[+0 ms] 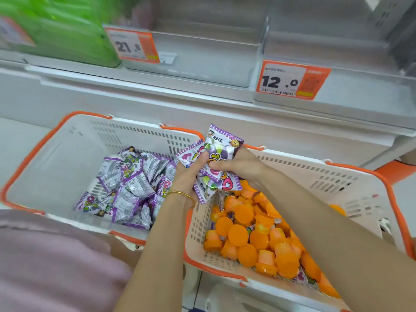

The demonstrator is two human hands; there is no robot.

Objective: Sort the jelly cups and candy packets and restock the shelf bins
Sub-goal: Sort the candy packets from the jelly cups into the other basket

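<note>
Head view: crinkled purple-and-white candy packets (pixel 213 163) bunched in both hands

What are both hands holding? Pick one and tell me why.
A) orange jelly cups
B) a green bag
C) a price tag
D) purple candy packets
D: the left hand and right hand both grip a bunch of purple candy packets, while the orange jelly cups lie untouched in the right basket.
</note>
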